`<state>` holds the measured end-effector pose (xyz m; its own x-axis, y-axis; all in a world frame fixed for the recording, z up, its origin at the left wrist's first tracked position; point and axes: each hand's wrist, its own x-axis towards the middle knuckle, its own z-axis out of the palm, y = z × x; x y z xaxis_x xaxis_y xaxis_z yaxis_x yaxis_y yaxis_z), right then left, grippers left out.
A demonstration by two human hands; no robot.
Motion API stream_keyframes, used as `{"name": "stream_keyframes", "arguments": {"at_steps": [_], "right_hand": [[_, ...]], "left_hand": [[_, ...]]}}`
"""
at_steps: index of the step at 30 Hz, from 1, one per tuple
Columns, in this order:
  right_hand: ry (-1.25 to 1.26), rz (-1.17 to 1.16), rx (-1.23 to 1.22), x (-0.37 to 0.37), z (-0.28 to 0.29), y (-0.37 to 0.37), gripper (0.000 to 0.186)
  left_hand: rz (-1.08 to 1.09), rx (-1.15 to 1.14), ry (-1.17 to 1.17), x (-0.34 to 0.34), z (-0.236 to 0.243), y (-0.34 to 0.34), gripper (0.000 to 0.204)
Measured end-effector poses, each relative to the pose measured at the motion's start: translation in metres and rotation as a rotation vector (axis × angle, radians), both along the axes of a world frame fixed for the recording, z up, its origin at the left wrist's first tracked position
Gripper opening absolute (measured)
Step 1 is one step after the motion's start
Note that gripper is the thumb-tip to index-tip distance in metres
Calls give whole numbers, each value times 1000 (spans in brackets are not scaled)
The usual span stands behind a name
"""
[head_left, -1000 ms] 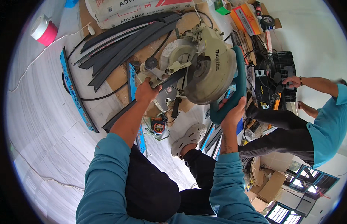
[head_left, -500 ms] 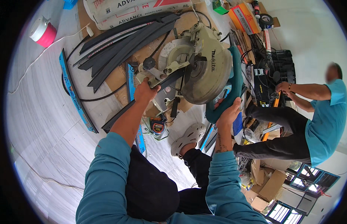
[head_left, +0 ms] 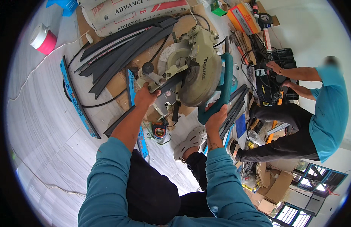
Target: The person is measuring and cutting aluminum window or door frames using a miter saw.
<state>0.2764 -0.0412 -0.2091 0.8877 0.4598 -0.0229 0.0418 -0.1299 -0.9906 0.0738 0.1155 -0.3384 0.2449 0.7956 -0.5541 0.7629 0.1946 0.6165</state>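
A cream miter saw (head_left: 201, 62) with a teal D-shaped handle (head_left: 225, 85) stands in front of me. My right hand (head_left: 216, 119) is wrapped round the lower end of that handle. Under the saw head lies a long dark trim strip (head_left: 120, 119), running from the lower left up across the saw base. My left hand (head_left: 145, 96) grips the strip beside the saw's fence and black clamp knob (head_left: 147, 68), with its thumb along the strip. The blade guard hides the strip's far end, and whether the blade touches it I cannot tell.
Several dark strips (head_left: 124, 53) lie left of the saw. A blue-labelled strip (head_left: 75, 100), a tape measure (head_left: 159, 130) and a pink-and-white jug (head_left: 43, 39) are on the floor. Cement bags (head_left: 137, 15) lie behind. At right a co-worker (head_left: 328, 109) reaches over a black toolbox (head_left: 283, 72).
The saw head and handle have swung left and slightly down with my right hand. My left hand keeps its hold on the strip. The co-worker's hands have moved apart over the toolbox.
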Motion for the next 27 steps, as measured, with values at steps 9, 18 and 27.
{"name": "stream_keyframes", "arguments": {"at_steps": [9, 18, 27], "right_hand": [[-262, 78, -155, 4, -22, -6, 62], [-219, 2, -121, 37, -53, -32, 56], [-99, -51, -169, 18, 16, -7, 68]], "left_hand": [[-227, -125, -277, -132, 38, -27, 56], [81, -334, -766, -237, 130, -51, 55], [574, -19, -593, -283, 91, -36, 42]]}}
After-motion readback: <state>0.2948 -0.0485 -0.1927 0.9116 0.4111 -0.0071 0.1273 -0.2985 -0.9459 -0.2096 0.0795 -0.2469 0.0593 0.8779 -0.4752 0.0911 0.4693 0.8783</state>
